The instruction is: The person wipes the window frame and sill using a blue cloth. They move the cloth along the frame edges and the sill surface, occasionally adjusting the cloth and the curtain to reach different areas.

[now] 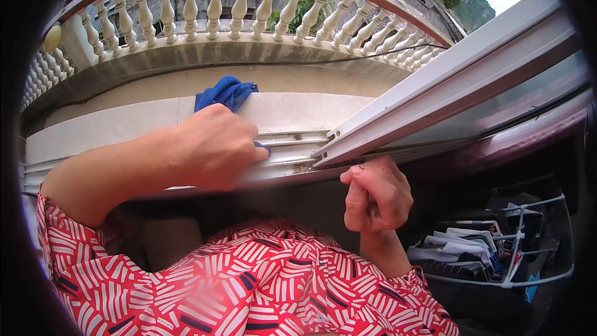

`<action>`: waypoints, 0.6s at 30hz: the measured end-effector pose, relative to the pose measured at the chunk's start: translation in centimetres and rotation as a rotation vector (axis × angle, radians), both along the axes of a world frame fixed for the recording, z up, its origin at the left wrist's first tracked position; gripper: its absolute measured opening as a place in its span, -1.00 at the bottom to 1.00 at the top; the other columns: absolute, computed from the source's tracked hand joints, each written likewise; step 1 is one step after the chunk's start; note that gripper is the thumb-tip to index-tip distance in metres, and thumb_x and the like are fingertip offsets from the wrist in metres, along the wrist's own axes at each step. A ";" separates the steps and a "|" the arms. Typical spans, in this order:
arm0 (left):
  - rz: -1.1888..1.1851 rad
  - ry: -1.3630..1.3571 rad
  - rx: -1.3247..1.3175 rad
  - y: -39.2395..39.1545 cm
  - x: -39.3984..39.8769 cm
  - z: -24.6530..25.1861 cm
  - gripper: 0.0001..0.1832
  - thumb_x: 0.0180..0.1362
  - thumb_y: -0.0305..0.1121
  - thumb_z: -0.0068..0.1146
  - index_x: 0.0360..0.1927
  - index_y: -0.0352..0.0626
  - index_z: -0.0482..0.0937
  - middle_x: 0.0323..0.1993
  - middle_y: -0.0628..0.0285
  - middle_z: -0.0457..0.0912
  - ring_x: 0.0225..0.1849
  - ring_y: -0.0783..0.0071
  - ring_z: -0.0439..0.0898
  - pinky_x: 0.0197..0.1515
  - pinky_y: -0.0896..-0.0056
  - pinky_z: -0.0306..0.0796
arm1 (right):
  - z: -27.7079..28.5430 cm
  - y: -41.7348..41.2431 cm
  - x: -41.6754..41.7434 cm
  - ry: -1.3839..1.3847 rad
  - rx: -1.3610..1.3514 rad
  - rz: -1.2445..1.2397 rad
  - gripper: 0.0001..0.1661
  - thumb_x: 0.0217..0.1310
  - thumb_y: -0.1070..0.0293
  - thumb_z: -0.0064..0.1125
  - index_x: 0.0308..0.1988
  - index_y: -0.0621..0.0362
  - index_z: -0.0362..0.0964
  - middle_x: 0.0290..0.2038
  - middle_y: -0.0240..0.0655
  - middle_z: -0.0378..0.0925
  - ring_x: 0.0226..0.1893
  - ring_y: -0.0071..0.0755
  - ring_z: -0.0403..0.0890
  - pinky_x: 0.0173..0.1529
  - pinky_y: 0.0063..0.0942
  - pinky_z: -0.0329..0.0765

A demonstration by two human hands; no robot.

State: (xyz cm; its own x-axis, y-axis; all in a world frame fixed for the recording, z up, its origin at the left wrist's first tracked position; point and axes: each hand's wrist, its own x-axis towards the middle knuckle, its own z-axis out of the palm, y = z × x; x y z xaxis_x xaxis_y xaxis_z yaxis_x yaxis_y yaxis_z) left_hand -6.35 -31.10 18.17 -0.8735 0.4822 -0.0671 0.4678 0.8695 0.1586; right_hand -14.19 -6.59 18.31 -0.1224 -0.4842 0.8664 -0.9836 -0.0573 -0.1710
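My left hand (214, 142) grips a blue cloth (224, 93); one part of it bunches up above the knuckles over the white sill (298, 110), and a small bit pokes out by the fingertip at the window track (294, 139). Dirt lies in the track grooves near the foot of the white sliding window frame (433, 77). My right hand (378, 194) is held just below that frame's lower corner, its fingers curled in and thumb and forefinger close together. Whether anything small is between them cannot be told.
Beyond the sill runs a balcony balustrade (238, 5) with a dark cable (326, 62) along its base. Indoors at the lower right, clothes (461, 247) hang on a drying rack (517, 238). The window's glass pane (522, 96) is at the right.
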 end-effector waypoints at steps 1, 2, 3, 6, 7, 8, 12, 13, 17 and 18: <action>0.006 0.008 0.005 -0.2 0.4 0.3 -0.74 -0.22 -0.40 0.10 -0.35 -0.04 0.61 -0.61 0.14 0.44 -0.50 0.13 0.53 -0.48 0.10 0.30 | 0.0 0.0 0.1 0.000 -0.002 0.007 -0.74 -0.07 0.66 0.09 -0.25 0.29 0.45 -0.55 -0.28 0.50 -0.64 -0.33 0.50 -0.53 -0.51 0.48; 0.012 0.016 0.011 -0.3 0.7 0.6 -0.74 -0.23 -0.40 0.10 -0.36 -0.03 0.62 -0.62 0.14 0.44 -0.51 0.13 0.53 -0.48 0.11 0.30 | 0.0 -0.1 0.1 0.001 -0.003 0.013 -0.73 -0.07 0.66 0.09 -0.25 0.29 0.45 -0.55 -0.28 0.50 -0.64 -0.34 0.50 -0.53 -0.51 0.48; 0.028 0.008 0.002 -0.6 1.2 0.6 -0.75 -0.24 -0.40 0.10 -0.38 -0.03 0.62 -0.63 0.14 0.43 -0.51 0.12 0.53 -0.48 0.11 0.31 | 0.0 -0.1 0.3 0.007 -0.001 0.015 -0.73 -0.08 0.66 0.09 -0.25 0.29 0.46 -0.55 -0.28 0.50 -0.64 -0.34 0.50 -0.54 -0.52 0.48; 0.069 -0.010 -0.027 -1.4 2.1 1.1 -0.79 -0.27 -0.40 0.10 -0.45 -0.03 0.61 -0.66 0.15 0.42 -0.53 0.12 0.52 -0.48 0.11 0.32 | -0.1 -0.2 0.6 0.022 0.002 0.020 -0.72 -0.08 0.66 0.10 -0.24 0.30 0.46 -0.56 -0.29 0.49 -0.65 -0.35 0.49 -0.54 -0.52 0.47; 0.078 -0.015 -0.039 -1.5 2.2 1.4 -0.81 -0.29 -0.40 0.10 -0.48 -0.03 0.61 -0.66 0.16 0.42 -0.54 0.12 0.52 -0.48 0.11 0.32 | -0.1 -0.2 0.5 0.025 0.000 0.020 -0.72 -0.08 0.66 0.10 -0.24 0.30 0.46 -0.56 -0.29 0.49 -0.65 -0.35 0.49 -0.55 -0.52 0.47; 0.087 -0.019 -0.051 -1.6 2.3 1.6 -0.82 -0.30 -0.40 0.10 -0.50 -0.03 0.61 -0.67 0.16 0.42 -0.55 0.13 0.52 -0.49 0.11 0.32 | -0.1 -0.2 0.5 0.029 -0.003 0.020 -0.72 -0.08 0.66 0.10 -0.23 0.31 0.46 -0.57 -0.29 0.49 -0.66 -0.35 0.49 -0.55 -0.53 0.47; 0.134 -0.052 -0.111 -2.2 3.2 2.7 -0.90 -0.34 -0.42 0.06 -0.66 -0.04 0.60 -0.72 0.18 0.44 -0.59 0.13 0.50 -0.52 0.12 0.31 | -0.3 -0.3 0.8 0.032 -0.019 0.039 -0.72 -0.09 0.66 0.11 -0.24 0.31 0.46 -0.57 -0.28 0.49 -0.66 -0.35 0.49 -0.56 -0.53 0.46; 0.142 -0.094 -0.158 -2.5 3.3 3.3 -0.88 -0.34 -0.43 0.04 -0.67 -0.04 0.61 -0.71 0.17 0.47 -0.59 0.12 0.50 -0.52 0.15 0.32 | -0.4 -0.3 1.0 0.031 -0.022 0.047 -0.72 -0.09 0.66 0.12 -0.24 0.31 0.46 -0.57 -0.28 0.49 -0.66 -0.35 0.48 -0.56 -0.53 0.46; 0.228 -0.212 0.034 -5.9 2.0 4.8 -0.78 -0.35 -0.42 -0.01 -0.62 -0.11 0.68 -0.64 0.13 0.59 -0.59 0.23 0.54 -0.52 0.33 0.37 | -0.6 -0.7 1.0 0.033 -0.045 0.062 -0.72 -0.10 0.66 0.12 -0.25 0.30 0.47 -0.57 -0.27 0.49 -0.66 -0.36 0.48 -0.57 -0.52 0.44; 0.345 -0.291 0.201 -7.1 1.2 5.6 -0.79 -0.33 -0.40 0.00 -0.63 -0.20 0.66 -0.67 0.16 0.58 -0.61 0.34 0.53 -0.53 0.36 0.37 | -0.6 -0.9 1.0 0.023 -0.039 0.083 -0.72 -0.10 0.66 0.13 -0.25 0.30 0.47 -0.57 -0.27 0.49 -0.66 -0.35 0.48 -0.57 -0.51 0.43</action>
State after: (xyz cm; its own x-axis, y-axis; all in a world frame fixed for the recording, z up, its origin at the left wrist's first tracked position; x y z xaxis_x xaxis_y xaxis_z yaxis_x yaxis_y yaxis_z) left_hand -5.17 -38.24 23.74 -0.9434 0.1968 -0.2670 0.0699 0.9048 0.4200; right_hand -13.18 -7.50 17.68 -0.0634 -0.4577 0.8869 -0.9788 -0.1449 -0.1448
